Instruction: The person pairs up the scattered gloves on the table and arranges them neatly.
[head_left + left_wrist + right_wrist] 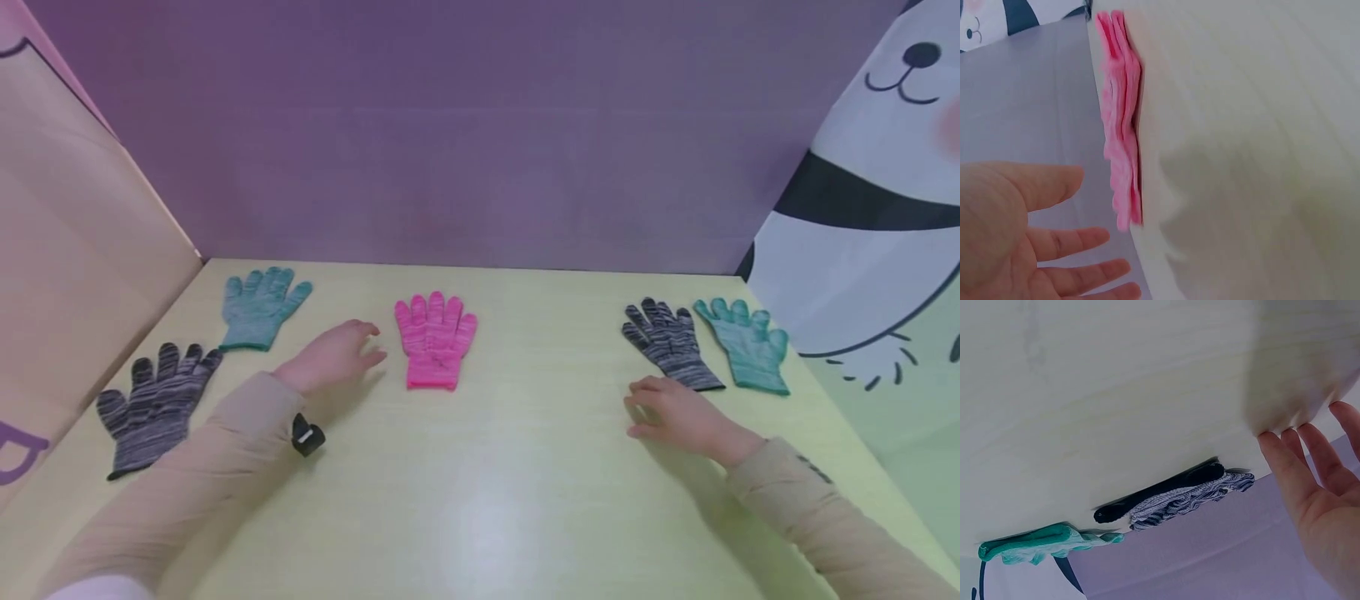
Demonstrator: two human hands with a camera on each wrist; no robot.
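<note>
My left hand (330, 358) holds nothing; its fingers are loosely extended over the table, just left of a pink knit glove (437, 342). In the left wrist view the pink glove (1122, 119) is seen edge-on, in layers, apart from the thumb and fingertips (1094, 236). Empty too, my right hand (678, 417) has gently bent fingers close over the table, in front of a black-and-grey striped glove (671, 343). Beyond that glove, to the right, lies a teal glove (750, 346). The right wrist view shows the right fingertips (1272, 447) close to the table surface.
Another teal glove (258, 310) lies at the back left. A second striped glove (157, 404) is nearer, partly behind my left sleeve (195, 475). Purple panelling (480, 142) stands along the rear edge of the pale table (480, 467), with printed panels at both sides.
</note>
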